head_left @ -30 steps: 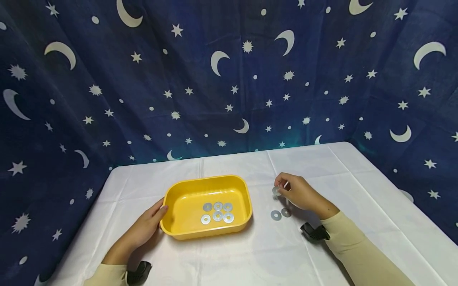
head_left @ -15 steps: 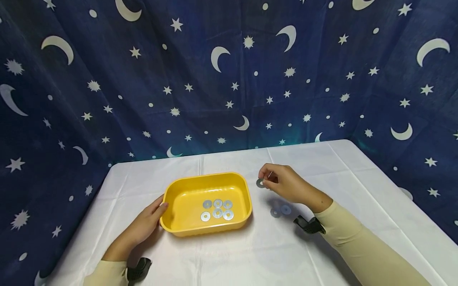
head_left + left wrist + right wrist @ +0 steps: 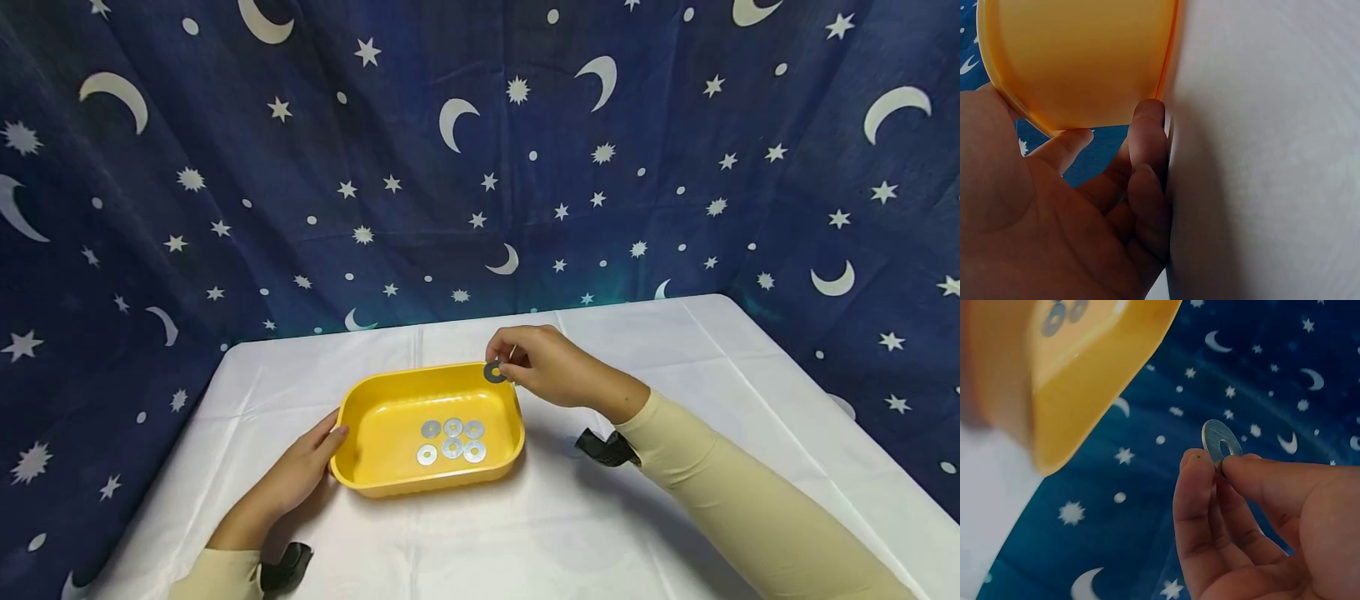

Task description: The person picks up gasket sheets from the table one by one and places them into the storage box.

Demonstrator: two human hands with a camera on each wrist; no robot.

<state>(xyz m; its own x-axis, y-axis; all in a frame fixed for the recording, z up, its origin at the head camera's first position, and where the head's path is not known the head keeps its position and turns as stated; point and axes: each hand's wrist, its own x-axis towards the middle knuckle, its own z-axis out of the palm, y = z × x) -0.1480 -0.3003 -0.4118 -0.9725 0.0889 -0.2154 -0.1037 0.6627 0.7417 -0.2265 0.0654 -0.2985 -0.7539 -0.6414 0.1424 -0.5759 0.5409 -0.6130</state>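
My right hand [image 3: 546, 367] pinches a flat metal washer [image 3: 489, 372] between thumb and fingers, over the back right corner of a yellow plastic tray [image 3: 375, 478]. Close up in the right wrist view, the held washer [image 3: 1214, 440] stands on edge with its round hole showing. At the tray's left end, my left hand [image 3: 294, 468] holds the wall, thumb over the rim and fingers outside. Inside the tray lie several silver washers [image 3: 452, 448] in two short rows. The left wrist view shows fingers against the outside of the tray [image 3: 1079, 62].
Another washer [image 3: 572, 447] lies on the white tablecloth [image 3: 480, 550], partly hidden behind the black band [image 3: 609, 450] on my right wrist. A dark blue curtain [image 3: 405, 150] with moons and stars hangs behind the table.
My right hand has lifted the washer from the right side of the table and carried it left, to the tray's back right corner. The left hand stays at the tray.
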